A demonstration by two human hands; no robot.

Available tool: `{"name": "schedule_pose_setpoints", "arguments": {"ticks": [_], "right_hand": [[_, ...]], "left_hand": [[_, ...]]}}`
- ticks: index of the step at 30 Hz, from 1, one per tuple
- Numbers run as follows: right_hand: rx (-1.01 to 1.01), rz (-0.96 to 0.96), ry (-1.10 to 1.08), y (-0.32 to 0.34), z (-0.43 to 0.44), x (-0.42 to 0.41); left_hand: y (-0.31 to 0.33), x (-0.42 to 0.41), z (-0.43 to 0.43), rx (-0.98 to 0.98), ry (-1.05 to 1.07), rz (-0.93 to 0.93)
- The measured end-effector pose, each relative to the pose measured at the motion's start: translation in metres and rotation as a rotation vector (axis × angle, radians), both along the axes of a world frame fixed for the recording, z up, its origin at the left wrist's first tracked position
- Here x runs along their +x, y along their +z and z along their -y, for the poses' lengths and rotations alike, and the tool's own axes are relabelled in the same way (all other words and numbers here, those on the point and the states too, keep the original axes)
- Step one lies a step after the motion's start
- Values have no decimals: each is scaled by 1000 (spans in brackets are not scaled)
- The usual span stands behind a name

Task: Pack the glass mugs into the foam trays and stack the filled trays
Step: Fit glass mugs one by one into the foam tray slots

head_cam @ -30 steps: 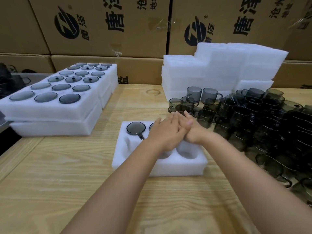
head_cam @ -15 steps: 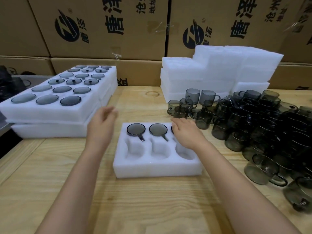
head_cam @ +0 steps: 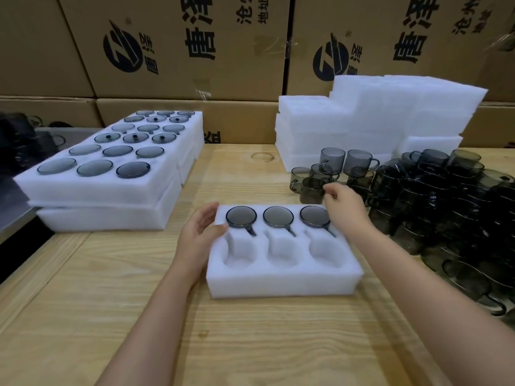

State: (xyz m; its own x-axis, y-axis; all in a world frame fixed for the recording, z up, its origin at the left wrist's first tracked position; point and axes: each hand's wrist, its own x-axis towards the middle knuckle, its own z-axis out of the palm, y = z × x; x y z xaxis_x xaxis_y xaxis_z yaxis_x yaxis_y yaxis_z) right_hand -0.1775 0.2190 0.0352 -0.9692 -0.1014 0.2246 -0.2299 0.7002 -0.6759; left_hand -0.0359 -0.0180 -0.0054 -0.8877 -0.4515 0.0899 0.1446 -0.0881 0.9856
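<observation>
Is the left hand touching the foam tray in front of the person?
Touching. The head view shows the left hand against the foam tray's left side, with its thumb lying over the top edge.

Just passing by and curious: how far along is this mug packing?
Done: filled trays sit stacked at the left. In hand: the front tray has three mugs in its far row and three near pockets empty; the left hand steadies its edge while the right hand reaches toward the loose mugs. Left: that big pile, plus the empty foam behind it.
</observation>
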Motion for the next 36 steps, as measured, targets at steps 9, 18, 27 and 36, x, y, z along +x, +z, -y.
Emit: {"name": "schedule_pose_setpoints", "arguments": {"ticks": [9, 18, 27, 36], "right_hand": [[487, 27, 13, 22, 16, -27], [378, 56, 109, 26, 25, -18], [-83, -145, 228, 63, 28, 30], [-465, -2, 699, 50, 61, 110]], "left_hand": [[-2, -2, 0, -21, -2, -28], [-2, -4, -2, -8, -2, -68], [0, -1, -4, -68, 54, -121], [16, 12, -14, 14, -217, -263]]}}
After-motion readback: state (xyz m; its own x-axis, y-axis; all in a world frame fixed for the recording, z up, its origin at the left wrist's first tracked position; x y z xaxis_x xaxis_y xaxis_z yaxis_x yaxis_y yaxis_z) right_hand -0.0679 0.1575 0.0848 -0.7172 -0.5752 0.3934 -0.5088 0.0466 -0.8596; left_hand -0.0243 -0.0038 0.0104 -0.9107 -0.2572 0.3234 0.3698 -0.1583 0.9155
